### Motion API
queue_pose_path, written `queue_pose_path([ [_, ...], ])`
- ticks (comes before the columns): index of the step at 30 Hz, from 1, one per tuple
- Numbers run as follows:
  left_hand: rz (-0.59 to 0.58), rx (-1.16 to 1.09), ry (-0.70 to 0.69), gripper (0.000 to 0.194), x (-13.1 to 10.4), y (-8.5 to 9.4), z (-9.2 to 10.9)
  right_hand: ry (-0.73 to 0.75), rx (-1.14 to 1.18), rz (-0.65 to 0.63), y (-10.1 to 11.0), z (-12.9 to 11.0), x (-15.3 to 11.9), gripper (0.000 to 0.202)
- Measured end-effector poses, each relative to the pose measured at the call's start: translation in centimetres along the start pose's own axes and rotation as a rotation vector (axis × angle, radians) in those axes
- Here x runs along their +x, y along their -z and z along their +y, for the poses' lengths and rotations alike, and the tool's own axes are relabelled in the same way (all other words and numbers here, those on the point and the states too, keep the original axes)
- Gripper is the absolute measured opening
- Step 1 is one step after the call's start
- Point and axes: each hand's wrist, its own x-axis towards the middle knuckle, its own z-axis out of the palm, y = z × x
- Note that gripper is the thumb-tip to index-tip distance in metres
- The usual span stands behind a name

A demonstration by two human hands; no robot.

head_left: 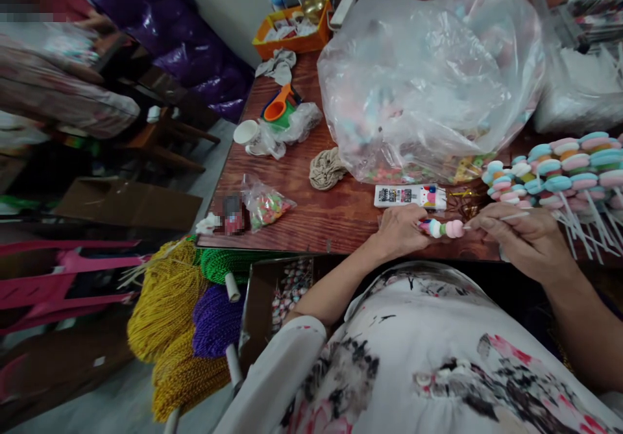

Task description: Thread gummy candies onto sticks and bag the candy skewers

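Note:
My left hand (pixel 403 229), near the table's front edge, is closed on one end of a short candy-coloured stick (pixel 445 228) with white, green and pink rounded pieces. At the stick's pink end, my right hand (pixel 516 233) pinches a thin white stick (pixel 514 216) that points out between the fingers. Just behind my left hand lies a white printed box (pixel 410 197). Beside my right hand is a pile of pink, blue and white skewered pieces (pixel 559 171), their white sticks hanging toward me.
A large clear bag (pixel 428 84) of pastel pieces fills the table's back. Left are an orange basket (pixel 292 35), a white cup (pixel 246 133), a twine ball (pixel 327 168) and a small candy bag (pixel 267 205). Coloured cord bundles (pixel 165 298) and an open box (pixel 263 298) stand below. A person sits far left.

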Motion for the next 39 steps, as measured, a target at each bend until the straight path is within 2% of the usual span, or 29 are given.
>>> queue_pose_path([
  [4, 0.065, 0.064, -0.079, 0.024, -0.1, -0.2, -0.1, -0.030, -0.001, -0.035, -0.2, -0.1, 0.1, 0.018],
  [7, 0.092, 0.106, -0.147, 0.030, -0.2, -0.3, 0.0, -0.034, 0.044, 0.010, -0.8, -0.3, 0.1, 0.020],
  [9, 0.065, 0.079, -0.162, 0.037, -0.2, -0.2, 0.2, -0.011, 0.087, 0.015, -1.2, -0.2, 0.2, 0.019],
  [12, -0.009, -0.033, -0.103, 0.043, -0.2, 0.2, 0.5, 0.069, 0.101, -0.015, -1.7, 0.3, 0.5, 0.016],
  [14, -0.075, -0.125, -0.044, 0.045, -0.2, 0.8, 0.8, 0.102, 0.068, 0.043, -1.9, 0.6, 0.6, 0.016],
  [16, -0.128, -0.212, -0.005, 0.047, -0.1, 1.5, 0.9, 0.099, 0.034, 0.165, -2.0, 0.7, 0.6, 0.016],
  [18, -0.140, -0.266, 0.013, 0.047, 0.0, 1.9, 0.9, 0.066, 0.026, 0.239, -2.0, 0.7, 0.6, 0.016],
  [23, -0.210, -0.354, 0.007, 0.031, 0.4, 1.6, 0.5, -0.102, 0.156, 0.121, -1.8, 0.8, 1.2, 0.014],
  [25, -0.232, -0.388, -0.006, 0.030, 0.5, 1.3, 0.5, -0.162, 0.246, 0.120, -1.7, 1.1, 1.8, 0.015],
  [28, -0.223, -0.357, -0.003, 0.034, 0.5, 1.0, 0.8, -0.207, 0.334, 0.177, -1.9, 1.6, 2.6, 0.019],
  [31, -0.227, -0.363, 0.008, 0.034, 0.3, 0.8, 1.0, -0.189, 0.311, 0.259, -1.9, 1.8, 3.0, 0.019],
  [34, -0.360, -0.599, 0.018, 0.028, 0.3, 1.0, 0.8, -0.136, 0.254, 0.182, -1.4, 1.5, 3.1, 0.019],
  [36, -0.531, -0.819, 0.019, 0.027, 0.3, 1.3, 0.6, -0.101, 0.255, 0.097, -0.7, 1.4, 3.2, 0.017],
  [39, -0.775, -1.049, 0.032, 0.035, 0.6, 2.1, 0.7, -0.063, 0.313, 0.023, 0.3, 1.4, 3.8, 0.016],
])
